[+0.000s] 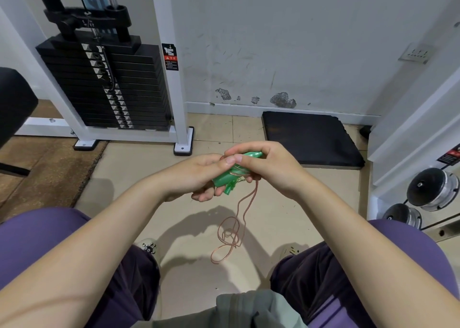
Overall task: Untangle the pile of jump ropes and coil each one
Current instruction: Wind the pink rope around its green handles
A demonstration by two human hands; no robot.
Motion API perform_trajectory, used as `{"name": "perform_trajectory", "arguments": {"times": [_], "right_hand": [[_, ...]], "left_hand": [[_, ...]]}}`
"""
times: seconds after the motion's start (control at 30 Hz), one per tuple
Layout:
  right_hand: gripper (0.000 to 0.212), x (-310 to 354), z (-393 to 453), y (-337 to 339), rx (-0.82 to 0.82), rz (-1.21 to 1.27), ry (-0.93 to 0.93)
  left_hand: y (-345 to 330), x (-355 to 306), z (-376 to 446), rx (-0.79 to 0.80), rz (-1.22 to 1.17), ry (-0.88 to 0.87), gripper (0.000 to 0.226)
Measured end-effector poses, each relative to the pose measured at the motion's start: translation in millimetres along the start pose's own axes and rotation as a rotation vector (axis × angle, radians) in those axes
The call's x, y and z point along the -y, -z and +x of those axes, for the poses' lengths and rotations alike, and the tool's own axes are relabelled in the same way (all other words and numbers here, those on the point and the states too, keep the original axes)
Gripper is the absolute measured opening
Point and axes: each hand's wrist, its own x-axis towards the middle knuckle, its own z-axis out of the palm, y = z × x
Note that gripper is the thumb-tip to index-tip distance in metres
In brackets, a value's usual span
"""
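Head view. I am sitting with both forearms reaching forward over my knees, and I am holding the green handles (232,175) of one jump rope between my hands, above the tiled floor (139,168). My left hand (199,175) is cupping the handles from below, fingers curled up under them. My right hand (261,163) is closing over the top, thumb and fingers pinching the upper handle end. A few turns of the thin pink cord (235,218) are already lying around the handles; the rest is hanging down from my right hand and ending in a loose snarl of loops just above or on the floor, between my feet. Whether it is touching the tile, I cannot tell.

Handling judgement: the cord is looking thin, light and springy, the kind that is keeping its own curl and wanting to kink, so I am expecting it to slip off the smooth plastic handles unless each turn is held under a thumb. The handles are rigid and the sound place to grip; the cord is best taken close to the handles, drawing slack up gently so the hanging loops do not tighten into a knot.

Surroundings: a weight stack (107,86) at left, a black mat (308,138) against the wall, dumbbells (433,189) at right.
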Motion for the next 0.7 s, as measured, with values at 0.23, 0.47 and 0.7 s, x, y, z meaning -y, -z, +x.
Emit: {"name": "perform_trajectory", "arguments": {"times": [0.23,0.47,0.7], "right_hand": [[0.026,2.7,0.6,0.2,0.048,0.135,-0.035],[0.037,-1.1,2.2,3.0,0.108,0.339,-0.072],[0.011,-9.5,0.0,-21.1,-0.026,-0.108,-0.039]], "left_hand": [[3.3,0.2,-2.4,0.022,-0.063,0.029,0.031],[-0.3,0.2,-0.3,-0.068,-0.144,-0.075,0.019],[23.5,3.3,8.4,-0.603,-0.113,-0.222,0.015]]}}
